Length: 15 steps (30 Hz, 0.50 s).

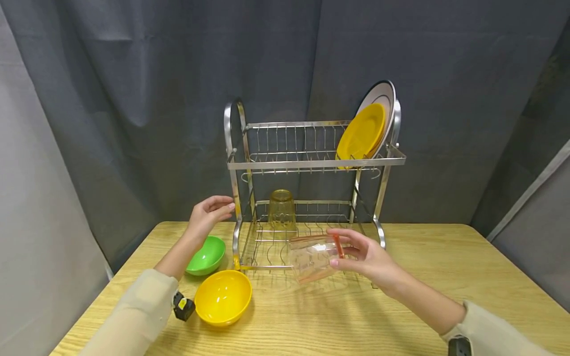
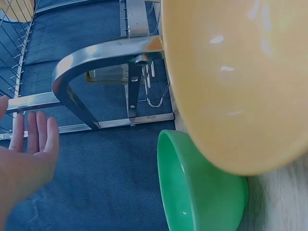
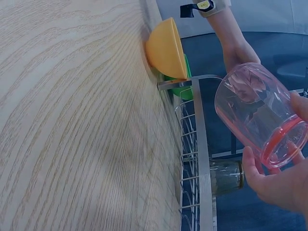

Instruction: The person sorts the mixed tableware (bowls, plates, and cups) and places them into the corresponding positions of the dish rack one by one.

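My right hand (image 1: 367, 257) grips a clear pink drinking glass (image 1: 313, 257) by its red-ringed end, thumb on one side and fingers on the other. The glass lies tilted, nearly sideways, in front of the lower tier of the metal dish rack (image 1: 303, 164); its far end points left in the head view. In the left wrist view my left hand (image 2: 31, 154) has its fingers extended near the rack frame. From the head, that hand appears right at the rack's left post, above a green bowl (image 1: 207, 254). An amber glass (image 1: 282, 212) stands upside down on the lower tier.
A yellow bowl (image 1: 223, 297) sits on the wooden table (image 1: 445, 277) at the rack's front left, beside the green bowl. Upright at the right of the top tier are a yellow plate (image 1: 362, 131) and a white dark-rimmed plate (image 1: 384, 91). Dark curtain (image 1: 178, 99) hangs behind.
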Motion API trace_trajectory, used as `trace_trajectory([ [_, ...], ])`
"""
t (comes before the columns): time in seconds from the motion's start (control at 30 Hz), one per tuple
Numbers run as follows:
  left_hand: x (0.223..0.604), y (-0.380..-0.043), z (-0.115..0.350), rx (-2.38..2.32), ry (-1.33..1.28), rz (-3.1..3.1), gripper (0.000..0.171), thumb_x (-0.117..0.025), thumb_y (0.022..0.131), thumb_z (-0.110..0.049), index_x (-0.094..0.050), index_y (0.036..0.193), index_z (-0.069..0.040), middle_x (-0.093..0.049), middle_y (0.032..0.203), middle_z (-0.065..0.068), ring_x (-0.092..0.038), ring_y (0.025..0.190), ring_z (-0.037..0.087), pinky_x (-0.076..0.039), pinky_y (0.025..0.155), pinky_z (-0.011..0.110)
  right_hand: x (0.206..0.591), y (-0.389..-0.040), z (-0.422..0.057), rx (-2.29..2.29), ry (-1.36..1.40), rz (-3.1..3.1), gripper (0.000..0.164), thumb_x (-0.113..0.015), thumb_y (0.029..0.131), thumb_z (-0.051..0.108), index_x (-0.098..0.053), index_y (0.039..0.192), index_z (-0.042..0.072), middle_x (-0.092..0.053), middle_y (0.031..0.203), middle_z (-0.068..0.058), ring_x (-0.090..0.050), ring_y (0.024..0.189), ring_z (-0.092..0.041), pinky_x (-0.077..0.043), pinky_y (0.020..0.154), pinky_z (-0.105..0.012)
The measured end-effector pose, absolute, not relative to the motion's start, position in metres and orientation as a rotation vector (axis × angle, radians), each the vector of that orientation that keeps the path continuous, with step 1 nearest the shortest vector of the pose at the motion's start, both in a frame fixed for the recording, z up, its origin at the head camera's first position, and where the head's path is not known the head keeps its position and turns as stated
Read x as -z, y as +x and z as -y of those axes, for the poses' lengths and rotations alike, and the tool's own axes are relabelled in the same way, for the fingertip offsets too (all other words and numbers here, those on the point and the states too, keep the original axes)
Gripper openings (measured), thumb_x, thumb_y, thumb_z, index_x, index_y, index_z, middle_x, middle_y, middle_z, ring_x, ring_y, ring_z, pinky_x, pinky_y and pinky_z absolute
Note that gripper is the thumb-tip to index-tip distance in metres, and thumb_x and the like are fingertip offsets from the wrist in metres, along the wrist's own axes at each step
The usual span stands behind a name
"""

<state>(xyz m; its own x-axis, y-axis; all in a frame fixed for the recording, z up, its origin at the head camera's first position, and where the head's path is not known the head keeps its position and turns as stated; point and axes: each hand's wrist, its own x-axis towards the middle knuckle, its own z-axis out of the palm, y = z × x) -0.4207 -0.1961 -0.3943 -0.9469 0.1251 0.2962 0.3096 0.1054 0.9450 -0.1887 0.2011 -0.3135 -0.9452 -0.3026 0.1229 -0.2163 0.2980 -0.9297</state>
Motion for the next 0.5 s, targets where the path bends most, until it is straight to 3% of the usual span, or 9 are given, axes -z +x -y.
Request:
trace_trajectory([
  [0.23,0.394,-0.426,0.192,2.035,-0.465,2.19,0.051,-0.078,0.082,-0.041,-0.064,0.123,-0.013,-0.067,0.126,0.009,-0.07,0.108,0.02,-0.059,0.092,0.033,0.313,-0.189,-0.201,1.737,-0.489,-2.471,0.068,-0.075,0.086,0.02,-0.044,0.145,0.012,-0.047,0.143,-0.022,-0.051,0.131,-0.039,-0.052,0.103,-0.047],
  [0.27,0.381,-0.411,0.186,2.04,-0.439,2.207,0.05,-0.076,0.085,-0.037,-0.063,0.125,-0.01,-0.065,0.128,0.012,-0.07,0.108,0.019,-0.058,0.095,0.034,0.313,-0.189,-0.201,1.737,-0.488,-2.47,0.068,-0.075,0.086,0.02,-0.044,0.145,0.012,-0.047,0.143,-0.022,-0.051,0.131,-0.039,-0.052,0.103,-0.047],
  [0.5,0.385,-0.415,0.182,2.126,-0.496,2.145,0.046,-0.074,0.088,-0.03,-0.062,0.126,-0.006,-0.067,0.125,0.01,-0.069,0.11,0.021,-0.058,0.094,0.029,0.313,-0.19,-0.2,1.748,-0.504,-2.451,0.068,-0.075,0.086,0.019,-0.044,0.145,0.011,-0.047,0.142,-0.022,-0.053,0.129,-0.036,-0.053,0.1,-0.038],
])
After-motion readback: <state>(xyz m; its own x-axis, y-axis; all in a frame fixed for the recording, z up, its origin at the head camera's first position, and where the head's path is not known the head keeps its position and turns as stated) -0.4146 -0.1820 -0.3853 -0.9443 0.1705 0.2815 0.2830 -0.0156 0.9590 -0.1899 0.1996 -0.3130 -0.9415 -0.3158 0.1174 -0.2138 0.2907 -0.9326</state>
